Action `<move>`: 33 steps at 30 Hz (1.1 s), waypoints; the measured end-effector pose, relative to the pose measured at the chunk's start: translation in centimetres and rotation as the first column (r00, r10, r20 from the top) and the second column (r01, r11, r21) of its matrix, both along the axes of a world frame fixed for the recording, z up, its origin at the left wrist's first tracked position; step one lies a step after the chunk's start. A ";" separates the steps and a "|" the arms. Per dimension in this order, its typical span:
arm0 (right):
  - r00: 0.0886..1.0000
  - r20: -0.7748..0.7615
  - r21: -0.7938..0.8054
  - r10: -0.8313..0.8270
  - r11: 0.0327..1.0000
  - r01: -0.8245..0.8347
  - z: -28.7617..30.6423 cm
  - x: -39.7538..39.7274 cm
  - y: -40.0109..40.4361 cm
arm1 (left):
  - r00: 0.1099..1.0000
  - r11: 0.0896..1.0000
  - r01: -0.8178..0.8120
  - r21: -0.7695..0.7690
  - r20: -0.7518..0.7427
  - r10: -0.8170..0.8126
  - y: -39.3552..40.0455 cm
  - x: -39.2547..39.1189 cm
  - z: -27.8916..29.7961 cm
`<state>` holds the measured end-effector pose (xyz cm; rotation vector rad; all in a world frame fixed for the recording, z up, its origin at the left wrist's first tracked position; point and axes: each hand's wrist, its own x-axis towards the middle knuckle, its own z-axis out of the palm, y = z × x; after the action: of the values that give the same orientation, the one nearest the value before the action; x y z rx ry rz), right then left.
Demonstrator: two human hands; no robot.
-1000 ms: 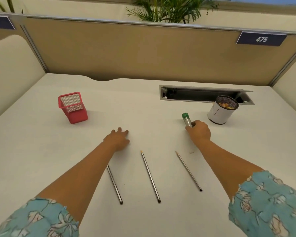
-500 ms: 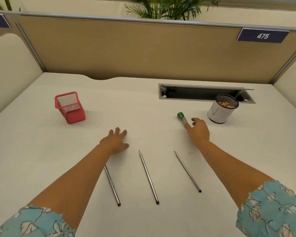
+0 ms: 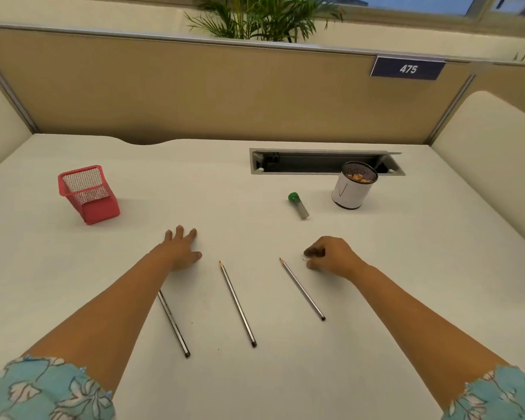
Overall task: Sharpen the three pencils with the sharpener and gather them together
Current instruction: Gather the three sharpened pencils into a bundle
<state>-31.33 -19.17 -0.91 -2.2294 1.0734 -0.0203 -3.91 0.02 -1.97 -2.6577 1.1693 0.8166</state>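
Right hand (image 3: 334, 257) left sharpener (image 3: 298, 205), lying diagonal.

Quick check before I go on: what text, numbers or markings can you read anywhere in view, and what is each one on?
"475": white digits on the dark blue sign fixed to the top of the partition.
White cup: a thin dark V-shaped mark, not readable as a letter or word.
Pencils, green-capped sharpener, red mesh holder: no readable print.

Three pencils (image 3: 237, 304) lie side by side before the sharpener (image 3: 298, 205).
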 end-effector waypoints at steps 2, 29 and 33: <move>1.000 0.016 -0.020 -0.011 1.000 0.012 -0.2 -0.1 0.1 | 1.000 1.000 -0.005 0.006 0.000 0.005 -0.1 -0.1 0.1; 0.892 0.289 -0.321 -0.349 0.842 0.434 8.1 2.5 -14.0 | 0.998 0.999 -0.047 -0.005 -0.033 0.046 -0.3 -0.1 0.1; 0.891 0.203 -0.353 -0.407 0.818 0.454 7.9 3.3 -15.6 | 0.999 0.999 -0.043 -0.010 -0.030 0.043 -0.3 0.1 -0.1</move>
<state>-28.07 -34.76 6.96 -2.2293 1.6011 -0.6084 -3.83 -0.29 -2.10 -2.6973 1.1302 0.8628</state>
